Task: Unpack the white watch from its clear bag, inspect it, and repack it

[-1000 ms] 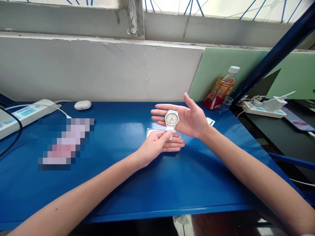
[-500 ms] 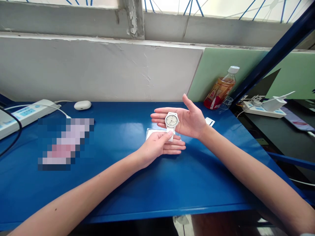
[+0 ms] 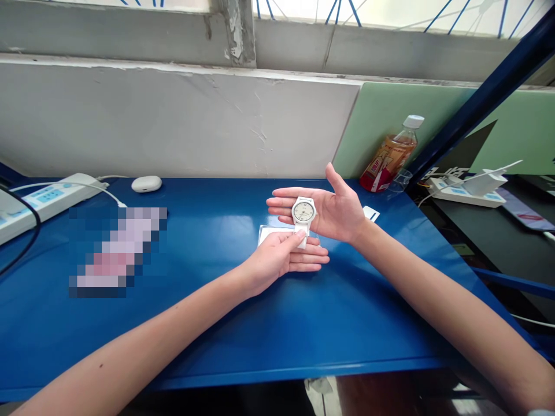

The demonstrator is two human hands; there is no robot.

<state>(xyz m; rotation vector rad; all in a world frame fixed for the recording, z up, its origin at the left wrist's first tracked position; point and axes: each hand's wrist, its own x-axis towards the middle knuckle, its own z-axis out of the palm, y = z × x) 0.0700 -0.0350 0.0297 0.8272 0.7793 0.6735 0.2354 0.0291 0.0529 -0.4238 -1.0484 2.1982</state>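
A white wristwatch [image 3: 303, 211] with a pale round dial stands upright in front of my right hand [image 3: 332, 209], whose palm faces left with fingers stretched out and thumb up. My left hand [image 3: 281, 257] sits just below it and pinches the watch's lower strap between thumb and forefinger, its other fingers lying straight. Under both hands a clear plastic packet [image 3: 271, 233] lies flat on the blue table [image 3: 243, 323].
A bottle of amber drink [image 3: 389, 157] stands at the back right by a green panel. A small white tag [image 3: 372, 214] lies beside my right wrist. A white earbud case [image 3: 146, 184] and a power strip [image 3: 43, 199] sit back left; another power strip [image 3: 466, 193] is right.
Both hands and the watch stayed almost in place; my right hand rose very slightly.
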